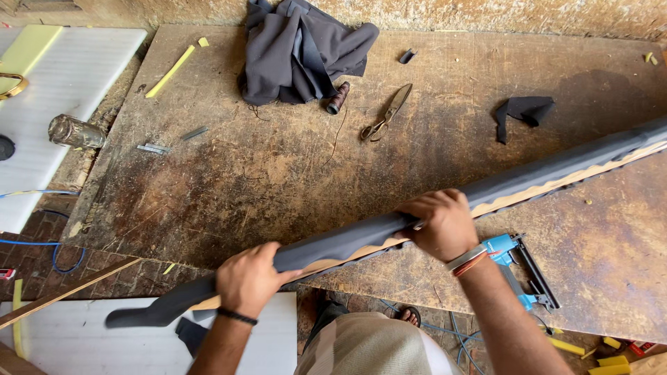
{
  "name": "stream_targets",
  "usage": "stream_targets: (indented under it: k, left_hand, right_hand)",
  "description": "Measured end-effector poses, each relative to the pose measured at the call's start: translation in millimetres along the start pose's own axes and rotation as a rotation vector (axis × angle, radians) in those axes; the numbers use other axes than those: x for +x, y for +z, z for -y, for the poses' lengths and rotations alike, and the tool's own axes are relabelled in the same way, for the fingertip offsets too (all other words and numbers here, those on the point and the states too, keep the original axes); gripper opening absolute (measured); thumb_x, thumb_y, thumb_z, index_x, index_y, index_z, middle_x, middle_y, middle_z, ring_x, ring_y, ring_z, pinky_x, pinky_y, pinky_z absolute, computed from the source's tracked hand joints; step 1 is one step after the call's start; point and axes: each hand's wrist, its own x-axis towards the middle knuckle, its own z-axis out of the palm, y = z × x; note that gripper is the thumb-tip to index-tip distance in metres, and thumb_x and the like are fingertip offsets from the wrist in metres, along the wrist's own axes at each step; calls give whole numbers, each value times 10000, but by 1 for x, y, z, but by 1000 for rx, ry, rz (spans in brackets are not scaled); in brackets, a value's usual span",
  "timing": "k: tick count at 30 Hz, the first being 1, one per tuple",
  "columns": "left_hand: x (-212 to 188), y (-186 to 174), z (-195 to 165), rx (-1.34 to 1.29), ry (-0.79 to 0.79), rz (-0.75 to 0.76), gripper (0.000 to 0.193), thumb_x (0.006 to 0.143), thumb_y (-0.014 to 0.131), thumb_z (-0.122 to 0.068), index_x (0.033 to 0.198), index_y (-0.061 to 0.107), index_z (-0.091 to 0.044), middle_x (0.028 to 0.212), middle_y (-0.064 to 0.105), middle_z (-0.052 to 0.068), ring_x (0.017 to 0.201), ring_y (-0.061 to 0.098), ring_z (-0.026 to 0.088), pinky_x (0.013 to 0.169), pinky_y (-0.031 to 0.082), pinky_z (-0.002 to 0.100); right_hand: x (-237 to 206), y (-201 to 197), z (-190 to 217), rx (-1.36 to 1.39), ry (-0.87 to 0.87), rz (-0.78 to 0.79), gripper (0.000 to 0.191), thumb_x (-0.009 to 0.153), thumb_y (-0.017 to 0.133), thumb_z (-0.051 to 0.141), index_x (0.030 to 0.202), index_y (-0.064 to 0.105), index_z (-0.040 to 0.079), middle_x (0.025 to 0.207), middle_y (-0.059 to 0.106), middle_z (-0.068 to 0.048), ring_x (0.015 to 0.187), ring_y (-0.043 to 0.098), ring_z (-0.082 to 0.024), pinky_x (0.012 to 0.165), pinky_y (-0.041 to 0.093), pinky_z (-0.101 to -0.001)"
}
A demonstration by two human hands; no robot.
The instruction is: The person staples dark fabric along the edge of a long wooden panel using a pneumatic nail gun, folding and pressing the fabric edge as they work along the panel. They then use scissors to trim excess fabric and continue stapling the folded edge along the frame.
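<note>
A long wooden strip wrapped in dark grey fabric (542, 173) runs across the worn wooden board (278, 173) from lower left to far right. My left hand (249, 278) grips its near end, where loose fabric hangs past the wood. My right hand (439, 223) is closed over the middle of the strip, pressing the fabric down along the wood's edge. A blue staple gun (517, 267) lies on the board just right of my right wrist.
A heap of grey fabric (302, 48) lies at the board's far edge, with a thread spool (338, 98) and scissors (386, 114) beside it. A black fabric scrap (522, 111) lies far right. White foam sheets (62, 90) and blue hoses (42, 243) lie to the left.
</note>
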Motion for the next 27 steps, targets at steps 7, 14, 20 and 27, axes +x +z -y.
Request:
stream_targets:
  k: [7,14,20,27]
  left_hand:
    - [56,18,-59,-5,127,-16,532,750,806,-629,942,734,-137,758,761,59,599,720,204,576,573,368]
    - [84,5,-95,3,104,96,539,757,814,-599,984,693,-126,911,763,81,774,747,237,668,597,399]
    - [106,-11,-112,5,189,393,645,782,837,-544,1197,600,-110,1059,743,153,914,757,286,820,599,443]
    - [147,-19,-174,-83,253,449,580,832,792,-501,1247,609,-141,1089,752,140,959,740,321,845,600,469]
  right_hand:
    - [-10,-5,-64,-93,176,-80,493,657,913,415,1110,774,277,1168,766,54,1196,656,-168,1200,342,-467]
    - [-21,-9,-71,-133,324,-100,622,707,896,391,1283,713,247,1419,644,0,1434,472,-246,1258,209,-536]
    - [-18,-16,-56,-129,385,47,754,640,889,494,1330,650,308,1514,496,-41,1495,285,-335,1216,92,-605]
    - [-2,-15,-62,-73,356,21,793,655,863,479,1384,602,311,1556,450,-51,1516,266,-319,1231,77,-611]
